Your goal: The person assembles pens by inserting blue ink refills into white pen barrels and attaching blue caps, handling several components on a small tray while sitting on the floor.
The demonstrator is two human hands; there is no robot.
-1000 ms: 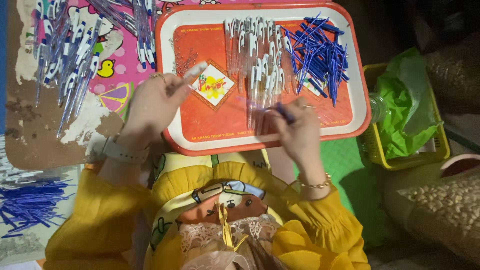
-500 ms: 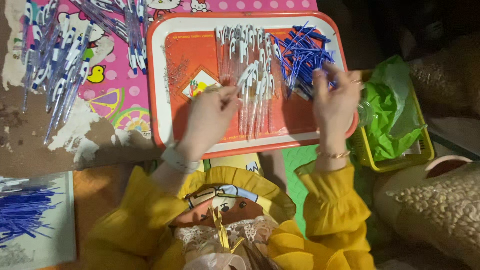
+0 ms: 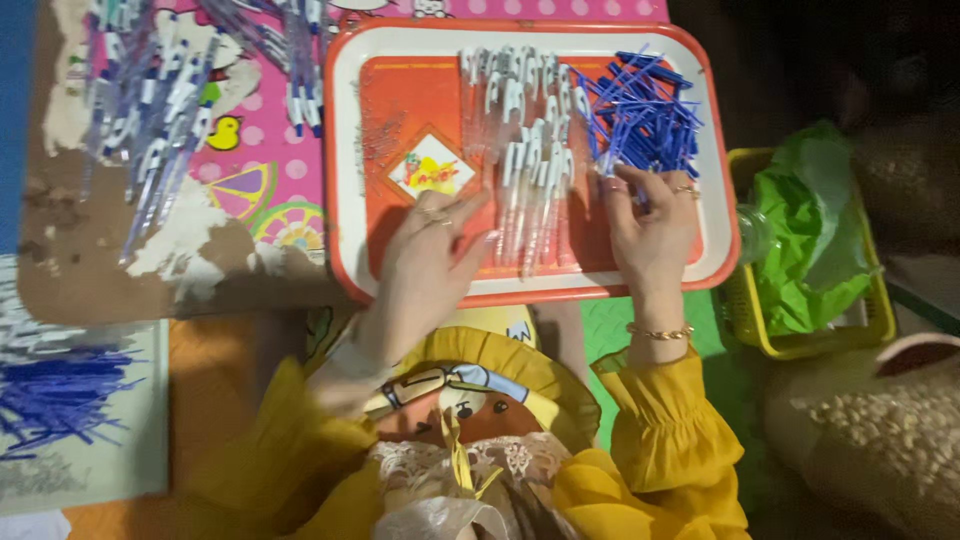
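Note:
An orange tray with a white rim (image 3: 342,150) lies on the table in front of me. A heap of clear pen barrels with white caps (image 3: 520,140) fills its middle. At its right end is a pile of thin blue refills (image 3: 645,105). My left hand (image 3: 425,265) rests on the tray floor with fingers spread, fingertips touching the lower left edge of the barrels and holding nothing. My right hand (image 3: 650,225) is at the lower edge of the refill pile, thumb and forefinger pinched on a blue refill.
Many assembled pens (image 3: 150,110) lie on the worn pink patterned table cover at the left. A yellow basket with a green plastic bag (image 3: 810,240) stands right of the tray. More blue refills (image 3: 50,400) lie at the lower left. A pale sack (image 3: 880,430) sits lower right.
My left hand no longer holds a pen barrel and has reached to the barrel heap. My right hand has moved from the tray's front to the blue refill pile.

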